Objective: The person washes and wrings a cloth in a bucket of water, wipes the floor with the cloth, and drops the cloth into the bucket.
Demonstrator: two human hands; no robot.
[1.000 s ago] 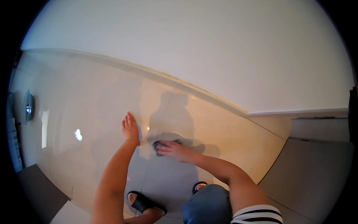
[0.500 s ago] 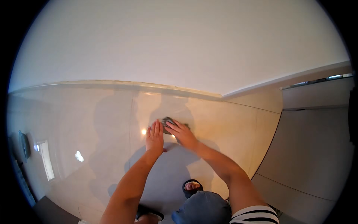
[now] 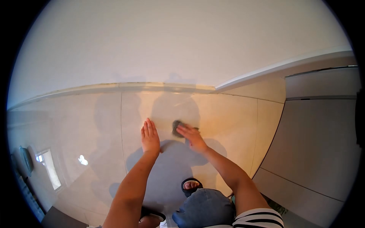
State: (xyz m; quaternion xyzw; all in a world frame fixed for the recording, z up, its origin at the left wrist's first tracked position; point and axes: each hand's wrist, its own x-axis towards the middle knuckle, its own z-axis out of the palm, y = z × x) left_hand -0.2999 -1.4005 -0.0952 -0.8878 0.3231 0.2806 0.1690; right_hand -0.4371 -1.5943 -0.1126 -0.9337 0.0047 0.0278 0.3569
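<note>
Under the fingers of my right hand (image 3: 194, 138) is a dark grey cloth (image 3: 176, 129), bunched up and pressed against the glossy tiled floor (image 3: 224, 117). The palm hides part of the cloth, and its edges are somewhat blurred. To the left, my left hand (image 3: 151, 138) lies flat on the tiles with its fingers stretched out and holds nothing. A gap of bare tile separates it from the cloth.
A white wall (image 3: 182, 41) meets the floor along a skirting board (image 3: 144, 87) ahead. Grey cabinet fronts (image 3: 315, 133) stand at the right. My knee (image 3: 205, 209) and a slippered foot (image 3: 191, 185) are close below my hands. A blue cushion-like object (image 3: 26, 160) appears far left.
The cloth under my right hand has shifted right, away from my left hand. Earlier the two nearly touched. The view has turned slightly.
</note>
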